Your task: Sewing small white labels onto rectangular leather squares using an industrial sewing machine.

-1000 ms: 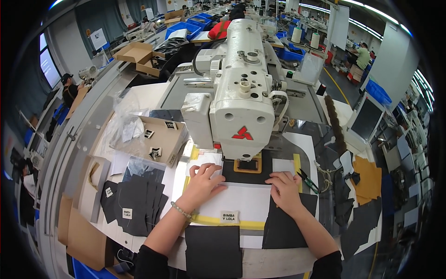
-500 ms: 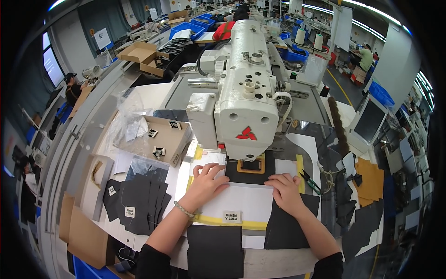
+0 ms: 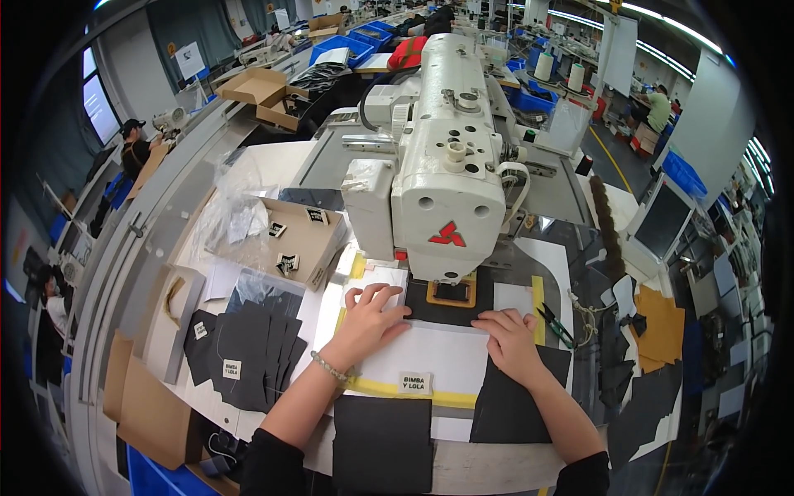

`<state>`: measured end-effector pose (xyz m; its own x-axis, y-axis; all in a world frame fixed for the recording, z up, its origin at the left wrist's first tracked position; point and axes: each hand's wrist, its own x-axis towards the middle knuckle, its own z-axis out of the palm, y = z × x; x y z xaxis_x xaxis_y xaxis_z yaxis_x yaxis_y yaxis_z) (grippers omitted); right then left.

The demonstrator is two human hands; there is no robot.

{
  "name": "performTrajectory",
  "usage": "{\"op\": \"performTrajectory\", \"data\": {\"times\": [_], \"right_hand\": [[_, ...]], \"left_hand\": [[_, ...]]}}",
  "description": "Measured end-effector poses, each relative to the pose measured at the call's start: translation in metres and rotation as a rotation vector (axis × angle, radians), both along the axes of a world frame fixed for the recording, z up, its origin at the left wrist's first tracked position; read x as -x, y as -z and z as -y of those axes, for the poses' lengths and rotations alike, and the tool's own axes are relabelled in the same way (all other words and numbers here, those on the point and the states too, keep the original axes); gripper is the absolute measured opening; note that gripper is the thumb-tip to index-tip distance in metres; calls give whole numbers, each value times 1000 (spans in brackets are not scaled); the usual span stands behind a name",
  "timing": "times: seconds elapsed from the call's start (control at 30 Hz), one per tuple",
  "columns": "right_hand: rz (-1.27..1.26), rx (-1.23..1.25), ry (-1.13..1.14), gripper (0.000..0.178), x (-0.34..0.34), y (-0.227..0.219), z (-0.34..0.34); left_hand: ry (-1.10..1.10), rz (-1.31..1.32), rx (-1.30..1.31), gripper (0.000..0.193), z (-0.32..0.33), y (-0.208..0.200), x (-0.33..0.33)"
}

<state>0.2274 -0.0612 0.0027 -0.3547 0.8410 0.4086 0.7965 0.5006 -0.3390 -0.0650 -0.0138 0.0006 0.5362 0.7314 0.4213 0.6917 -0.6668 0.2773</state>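
A black fabric piece (image 3: 430, 312) lies under the yellow-brown frame clamp (image 3: 452, 291) of a large white sewing machine (image 3: 451, 198). My left hand (image 3: 369, 322) rests with fingers spread on the white board (image 3: 430, 351), thumb and fingertips close to the piece's left edge. On the other side, my right hand (image 3: 508, 337) has its fingers stretched out, the tips at the piece's near right corner. Neither hand is closed round anything. A small white woven label (image 3: 415, 383) sits on the board's yellow-taped near edge. The needle area is partly hidden by the machine head.
Black panels lie stacked at left (image 3: 256, 355), singly at front (image 3: 383, 446) and under my right forearm (image 3: 517, 409). A shallow cardboard box (image 3: 318, 244) holds a few labels. Green-handled snips (image 3: 556, 326), a brown piece (image 3: 659, 326) and a screen (image 3: 662, 217) are at right.
The view has shifted slightly, so the machine appears a little further right. My hands stay in nearly the same place beside the black fabric piece.
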Motion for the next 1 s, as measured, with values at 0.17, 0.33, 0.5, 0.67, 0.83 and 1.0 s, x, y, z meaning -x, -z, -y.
{"op": "performTrajectory", "data": {"times": [0.17, 0.33, 0.5, 0.67, 0.83, 1.0], "right_hand": [[15, -8, 9, 33, 0, 0, -1], [21, -19, 7, 32, 1, -1, 0], [44, -10, 4, 34, -2, 1, 0], [-38, -17, 76, 35, -4, 6, -1], [11, -36, 20, 39, -6, 4, -1], [50, -14, -7, 42, -3, 0, 0]], "left_hand": [[-15, -1, 5, 20, -1, -1, 0], [-18, 7, 7, 18, 0, 0, 3], [27, 17, -6, 14, 1, 1, 2], [20, 8, -21, 12, 1, -1, 2], [18, 0, -28, 11, 1, -1, 3], [48, 3, 11, 14, 2, -1, -1]]}}
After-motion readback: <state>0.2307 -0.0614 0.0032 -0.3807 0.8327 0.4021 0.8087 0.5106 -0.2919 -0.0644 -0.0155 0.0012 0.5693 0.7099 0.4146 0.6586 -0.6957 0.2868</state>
